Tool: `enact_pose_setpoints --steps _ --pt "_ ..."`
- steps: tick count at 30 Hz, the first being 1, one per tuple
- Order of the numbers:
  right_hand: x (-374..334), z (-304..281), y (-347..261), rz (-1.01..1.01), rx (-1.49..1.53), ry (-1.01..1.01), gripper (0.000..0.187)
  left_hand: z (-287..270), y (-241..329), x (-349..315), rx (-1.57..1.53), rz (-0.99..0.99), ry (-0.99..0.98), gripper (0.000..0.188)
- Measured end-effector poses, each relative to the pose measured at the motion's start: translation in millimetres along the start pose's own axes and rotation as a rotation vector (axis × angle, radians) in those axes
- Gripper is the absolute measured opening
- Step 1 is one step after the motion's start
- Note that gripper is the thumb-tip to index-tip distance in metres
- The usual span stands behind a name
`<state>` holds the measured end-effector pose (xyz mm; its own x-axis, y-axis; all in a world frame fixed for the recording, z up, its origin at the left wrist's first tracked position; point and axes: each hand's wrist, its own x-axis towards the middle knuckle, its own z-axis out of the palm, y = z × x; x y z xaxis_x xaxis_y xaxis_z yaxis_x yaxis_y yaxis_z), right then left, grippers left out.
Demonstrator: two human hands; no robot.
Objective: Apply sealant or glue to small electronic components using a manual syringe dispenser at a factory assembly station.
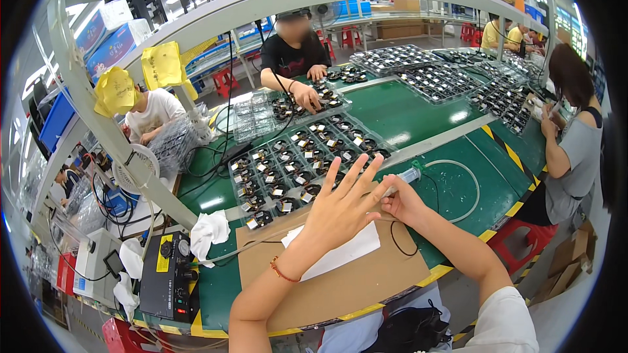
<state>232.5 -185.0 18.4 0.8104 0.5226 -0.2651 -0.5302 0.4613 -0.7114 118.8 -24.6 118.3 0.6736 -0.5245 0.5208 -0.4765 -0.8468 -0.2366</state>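
My left hand [345,206] is raised above the cardboard, fingers spread, and nothing shows in it. Right beside its fingertips, my right hand [402,201] is closed around a clear dispensing syringe [410,174]. A pale flexible tube [476,186] loops away from the syringe over the green bench. White paper [353,246] lies beneath my hands on a brown cardboard sheet [278,307]. Just beyond my left hand, a clear plastic tray [387,149] holds many small round black parts with white labels. The syringe tip is hidden by my fingers.
A black dispenser control box [157,294] stands at the left, with white cloths [209,232] near it. Across the bench a person [294,59] handles parts in another tray. More filled trays [438,82] lie far right. A metal post [124,150] rises at left.
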Motion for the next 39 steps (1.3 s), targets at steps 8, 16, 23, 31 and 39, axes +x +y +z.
enact_pose_setpoints --steps 8,16,23,31,39 --pt "0.1 -0.7 -1.2 0.042 0.025 0.025 0.019 7.2 -4.6 -1.8 0.038 -0.071 0.052 0.070" --pt "0.9 1.0 -2.5 0.079 0.033 0.019 0.020 43.9 -36.1 -19.3 0.182 -0.439 0.093 0.062" --pt "0.0 0.1 -2.9 0.088 0.059 0.023 0.020 59.7 -47.0 -30.4 0.169 -0.465 0.095 0.064" --pt "-0.1 2.3 -3.5 0.099 0.064 0.016 0.021 55.1 -47.4 -27.9 0.217 -0.452 0.096 0.063" --pt "-2.6 3.7 -5.0 0.090 0.065 0.027 0.022 53.8 -55.1 -34.3 -0.063 -0.516 0.169 0.033"
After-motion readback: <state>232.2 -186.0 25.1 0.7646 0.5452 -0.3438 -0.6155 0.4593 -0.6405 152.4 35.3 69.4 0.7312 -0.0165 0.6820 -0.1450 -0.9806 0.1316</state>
